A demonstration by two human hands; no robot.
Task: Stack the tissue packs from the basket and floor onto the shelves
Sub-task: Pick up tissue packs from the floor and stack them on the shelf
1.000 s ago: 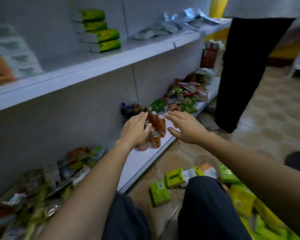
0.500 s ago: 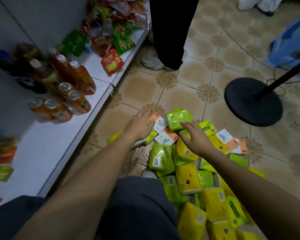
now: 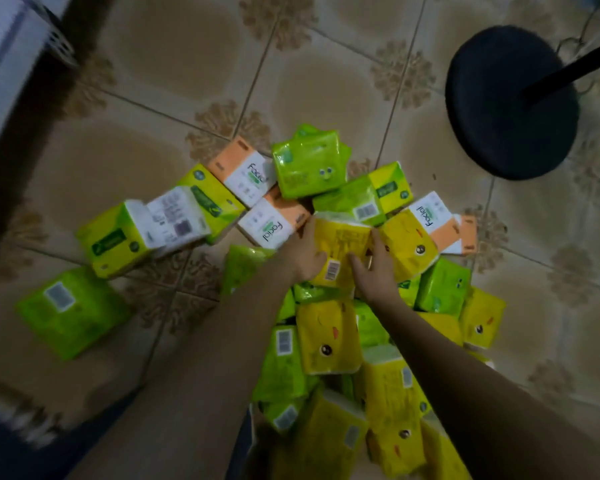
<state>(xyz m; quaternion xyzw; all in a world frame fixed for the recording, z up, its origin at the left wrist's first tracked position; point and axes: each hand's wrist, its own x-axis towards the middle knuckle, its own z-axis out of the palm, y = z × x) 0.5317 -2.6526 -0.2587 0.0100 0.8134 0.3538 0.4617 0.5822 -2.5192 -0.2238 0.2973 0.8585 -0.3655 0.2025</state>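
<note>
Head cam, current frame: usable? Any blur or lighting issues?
Head view: dim light, dark corners; motion blur smears the green pack at lower left; the yellow pack between the left hand and right hand is legible; tile joints bow from the wide lens.

Looks like a small shop, seen low down at floor level. Heaped on a patterned tile floor (image 3: 174, 57): dozens of wrapped tissue packs (image 3: 329, 337) in green, yellow and orange, many identical (barcode stickers (image 3: 284, 341) on several, as on retail stock). At upper left, the white edge of a shelf unit (image 3: 0, 64). At upper right, a round black stand base (image 3: 510, 102) with a pole (image 3: 575, 65).
</note>
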